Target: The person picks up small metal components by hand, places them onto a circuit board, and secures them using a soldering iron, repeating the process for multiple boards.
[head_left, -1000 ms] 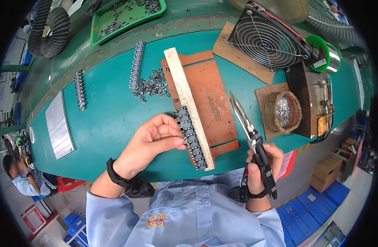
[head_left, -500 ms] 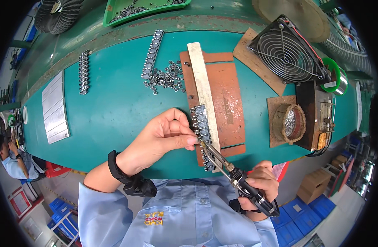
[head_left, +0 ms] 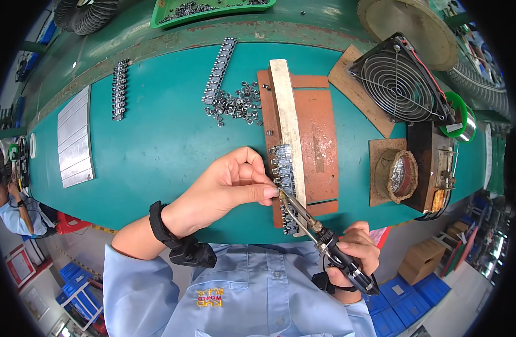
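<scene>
A black soldering iron [head_left: 341, 258] with a thin metal feed tube along its tip is gripped in my right hand [head_left: 360, 253]. Its tip meets the edge of a strip of small circuit boards [head_left: 283, 168], which lies along a pale straight bar [head_left: 285, 106]. Thumb and forefinger of my left hand [head_left: 235, 182] are pinched together right beside the tip, at the strip's left edge. Whatever sits between those fingertips is too small and covered to name. Under bar and strip is a reddish-brown board [head_left: 317, 118].
Loose small metal parts [head_left: 235, 106] lie in a pile beyond my left hand, near another board strip [head_left: 220, 70]. A third strip [head_left: 119, 90] and a metal plate [head_left: 75, 140] are at left. At right stand a fan [head_left: 401, 81], a round pot [head_left: 401, 174] and a solder spool [head_left: 466, 121].
The whole bench has shifted slightly to the right in the picture. Both hands keep nearly the same pose, with the iron's tip still at the strip's edge.
</scene>
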`<state>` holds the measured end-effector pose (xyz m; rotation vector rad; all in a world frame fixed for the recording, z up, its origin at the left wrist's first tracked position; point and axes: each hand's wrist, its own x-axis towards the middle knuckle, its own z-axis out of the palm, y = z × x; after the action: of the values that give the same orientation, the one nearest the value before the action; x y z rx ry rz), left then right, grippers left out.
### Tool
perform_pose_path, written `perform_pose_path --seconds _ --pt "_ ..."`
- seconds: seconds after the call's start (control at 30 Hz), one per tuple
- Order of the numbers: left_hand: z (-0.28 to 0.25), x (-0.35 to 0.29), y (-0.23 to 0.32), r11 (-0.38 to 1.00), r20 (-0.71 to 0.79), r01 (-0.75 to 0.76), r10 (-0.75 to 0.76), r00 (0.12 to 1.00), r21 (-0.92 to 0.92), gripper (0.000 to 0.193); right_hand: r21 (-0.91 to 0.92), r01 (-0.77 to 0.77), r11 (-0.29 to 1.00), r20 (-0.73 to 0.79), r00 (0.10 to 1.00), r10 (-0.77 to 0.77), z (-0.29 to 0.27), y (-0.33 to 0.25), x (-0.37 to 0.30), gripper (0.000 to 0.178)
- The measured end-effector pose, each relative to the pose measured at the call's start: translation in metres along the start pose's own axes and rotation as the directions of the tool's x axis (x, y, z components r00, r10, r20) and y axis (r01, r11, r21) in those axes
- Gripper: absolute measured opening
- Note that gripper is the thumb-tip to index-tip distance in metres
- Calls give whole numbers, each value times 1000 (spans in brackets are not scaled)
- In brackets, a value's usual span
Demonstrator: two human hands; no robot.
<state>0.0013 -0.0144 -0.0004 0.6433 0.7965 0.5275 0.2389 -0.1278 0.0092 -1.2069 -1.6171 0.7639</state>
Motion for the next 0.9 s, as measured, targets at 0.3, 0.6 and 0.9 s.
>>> perform_pose_path --seconds 0.3,0.6,0.9 --pt "-1 0 -1 1000 24 -16 17 1000 -14 18 26 16 1000 -19 1000 -15 -3 -2 -1 37" --pt "0 0 -1 1000 14 -15 15 1000 -10 19 11 6 1000 13 1000 -6 -4 -5 1 37" --pt "-1 0 -2 1000 18 -25 25 1000 -9 19 35 8 999 -45 999 -6 -4 0 -6 38"
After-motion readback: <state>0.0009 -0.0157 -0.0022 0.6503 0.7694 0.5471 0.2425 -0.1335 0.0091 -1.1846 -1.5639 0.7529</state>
